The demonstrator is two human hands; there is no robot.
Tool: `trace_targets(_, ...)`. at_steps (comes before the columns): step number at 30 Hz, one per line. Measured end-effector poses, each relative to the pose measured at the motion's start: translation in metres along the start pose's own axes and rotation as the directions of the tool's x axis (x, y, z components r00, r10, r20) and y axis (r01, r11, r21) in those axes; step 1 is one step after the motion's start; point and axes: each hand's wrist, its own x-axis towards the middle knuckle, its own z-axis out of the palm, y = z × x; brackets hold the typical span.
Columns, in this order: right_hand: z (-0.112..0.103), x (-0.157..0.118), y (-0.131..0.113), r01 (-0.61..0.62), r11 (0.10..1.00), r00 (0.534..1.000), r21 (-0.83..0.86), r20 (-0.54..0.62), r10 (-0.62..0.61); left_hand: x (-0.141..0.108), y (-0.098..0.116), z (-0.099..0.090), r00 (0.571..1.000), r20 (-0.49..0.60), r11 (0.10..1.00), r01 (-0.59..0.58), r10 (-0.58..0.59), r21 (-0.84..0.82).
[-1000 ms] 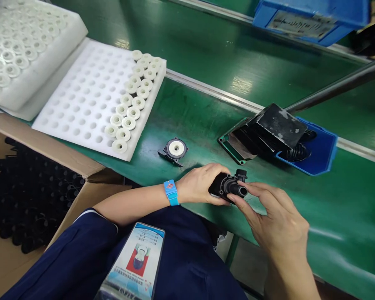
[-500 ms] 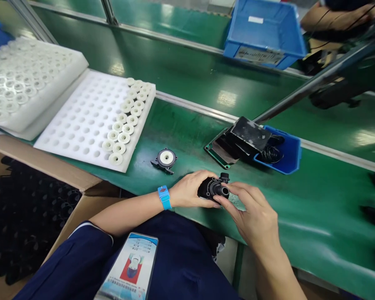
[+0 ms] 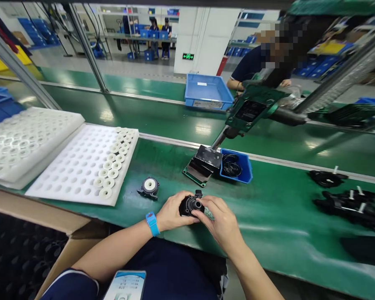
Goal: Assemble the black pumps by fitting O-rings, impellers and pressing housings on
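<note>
Between my hands, above the front edge of the green bench, is a black plastic pump housing [image 3: 189, 207] with a round central spout and a side port. My left hand [image 3: 172, 211] wraps around its left side, a blue band on the wrist. The thumb and fingers of my right hand [image 3: 217, 214] pinch the spout from the right. To the left on the bench lies a second black housing part [image 3: 150, 187] with a white disc in its middle. The undersides of the held housing are hidden.
White foam trays [image 3: 65, 166] with pale ring-shaped parts lie left. A black press fixture [image 3: 206, 160] stands ahead, beside a blue bin [image 3: 245, 166] of black rings. Black assemblies [image 3: 346, 204] are at right; an open carton [image 3: 34, 212] is at lower left. A person [image 3: 250, 64] sits across.
The head view has tilted up, showing the room behind the bench and the tool arm above the fixture. Both hands keep the same hold on the pump housing.
</note>
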Motion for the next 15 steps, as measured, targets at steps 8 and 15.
trace_targets(8,-0.073,0.031,0.012,-0.036,0.999,0.954,-0.012,-0.297,0.031,0.043,0.053,-0.021,0.982,-0.105,0.986,-0.163,0.158,-0.039)
trace_targets(15,-0.153,0.145,0.07,-0.094,0.969,0.701,0.227,-0.676,0.226,0.148,0.074,-0.027,0.977,-0.11,0.971,-0.196,0.181,-0.138)
